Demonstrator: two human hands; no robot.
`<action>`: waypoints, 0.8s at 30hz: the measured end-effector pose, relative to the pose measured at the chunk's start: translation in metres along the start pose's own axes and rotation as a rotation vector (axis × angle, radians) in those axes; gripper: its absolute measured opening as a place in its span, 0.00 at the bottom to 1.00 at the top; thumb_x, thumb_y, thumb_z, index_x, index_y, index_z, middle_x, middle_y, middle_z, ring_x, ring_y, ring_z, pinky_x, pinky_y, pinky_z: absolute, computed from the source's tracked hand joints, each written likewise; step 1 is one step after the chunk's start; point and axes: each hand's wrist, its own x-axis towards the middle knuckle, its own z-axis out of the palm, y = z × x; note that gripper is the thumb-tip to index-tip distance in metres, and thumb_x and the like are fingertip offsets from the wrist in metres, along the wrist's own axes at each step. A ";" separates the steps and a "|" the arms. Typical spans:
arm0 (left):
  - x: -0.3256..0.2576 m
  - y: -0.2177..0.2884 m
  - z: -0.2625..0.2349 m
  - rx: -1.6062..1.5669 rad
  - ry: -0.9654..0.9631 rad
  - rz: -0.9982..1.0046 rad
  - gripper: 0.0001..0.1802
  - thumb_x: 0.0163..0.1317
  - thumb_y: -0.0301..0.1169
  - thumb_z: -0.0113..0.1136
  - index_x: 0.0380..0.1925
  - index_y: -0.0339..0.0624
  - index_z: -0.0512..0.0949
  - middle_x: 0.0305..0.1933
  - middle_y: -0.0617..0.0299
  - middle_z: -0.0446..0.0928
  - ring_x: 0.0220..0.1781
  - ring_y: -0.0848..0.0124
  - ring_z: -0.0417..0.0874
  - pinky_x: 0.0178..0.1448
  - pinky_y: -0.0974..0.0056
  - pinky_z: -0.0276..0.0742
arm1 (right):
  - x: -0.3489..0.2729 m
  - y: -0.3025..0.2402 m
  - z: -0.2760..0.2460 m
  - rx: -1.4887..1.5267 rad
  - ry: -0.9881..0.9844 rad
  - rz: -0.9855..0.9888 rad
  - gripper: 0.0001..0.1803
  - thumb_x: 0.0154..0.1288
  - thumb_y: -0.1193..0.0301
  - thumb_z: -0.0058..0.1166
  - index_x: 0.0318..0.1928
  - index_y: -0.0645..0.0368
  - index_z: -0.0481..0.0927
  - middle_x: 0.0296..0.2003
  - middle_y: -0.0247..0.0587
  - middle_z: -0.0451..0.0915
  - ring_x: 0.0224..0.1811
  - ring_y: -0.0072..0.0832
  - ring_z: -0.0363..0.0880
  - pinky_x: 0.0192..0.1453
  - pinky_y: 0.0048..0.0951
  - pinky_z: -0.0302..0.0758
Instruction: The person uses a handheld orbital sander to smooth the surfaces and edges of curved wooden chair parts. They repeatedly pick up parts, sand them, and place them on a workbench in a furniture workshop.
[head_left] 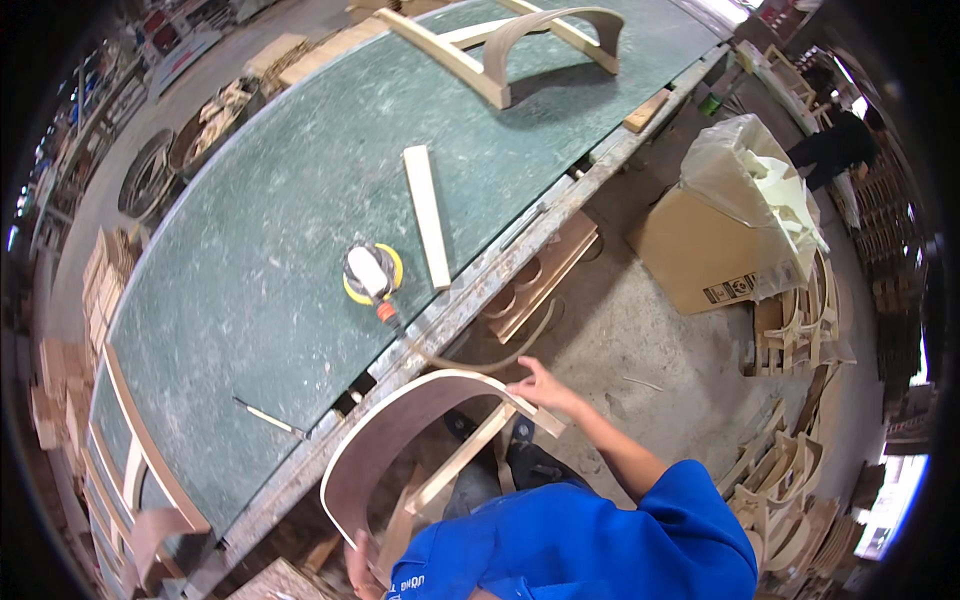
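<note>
In front of my body, beside the table's near edge, is a wooden chair frame (462, 462) with a broad curved plywood panel (385, 440) and straight pale rails. My right hand (543, 386) grips the panel's right end near the rail joint, fingers bent over its edge. Down at the panel's lower left end, my left hand (362, 572) holds the edge, partly cut off by the blue shirt. On the green table (260, 250) rests a round orbital sander (368, 270) with a yellow pad and an orange hose fitting. A loose pale wood strip (428, 215) lies beside it.
Another curved frame (555, 35) stands at the table's far end, and more curved parts (145, 450) lie at its left end. A thin stick-like tool (270, 418) is near the front edge. Right of me are a cardboard box (700, 250) and stacked chair parts (790, 480); someone (840, 145) stands beyond.
</note>
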 end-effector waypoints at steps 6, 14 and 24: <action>0.006 0.003 0.063 -0.184 -0.225 -0.259 0.20 0.54 0.41 0.64 0.39 0.36 0.74 0.35 0.58 0.78 0.35 0.72 0.76 0.41 0.63 0.74 | 0.023 0.005 0.014 -0.087 -0.361 -0.023 0.53 0.47 0.44 0.63 0.66 0.63 0.57 0.44 0.47 0.77 0.36 0.31 0.79 0.44 0.30 0.78; 0.004 0.061 0.122 0.136 -0.454 -0.003 0.20 0.53 0.40 0.64 0.39 0.36 0.75 0.35 0.59 0.78 0.35 0.72 0.77 0.41 0.63 0.74 | -0.032 0.036 -0.013 0.197 -0.357 0.133 0.30 0.51 0.47 0.58 0.51 0.48 0.72 0.20 0.30 0.67 0.17 0.18 0.66 0.16 0.23 0.64; -0.091 0.052 0.165 0.406 -0.756 0.065 0.19 0.53 0.39 0.64 0.39 0.37 0.75 0.35 0.60 0.78 0.34 0.72 0.77 0.41 0.64 0.74 | -0.404 0.151 -0.098 0.604 0.350 0.121 0.23 0.57 0.61 0.54 0.51 0.57 0.69 0.24 0.26 0.67 0.23 0.14 0.64 0.25 0.19 0.62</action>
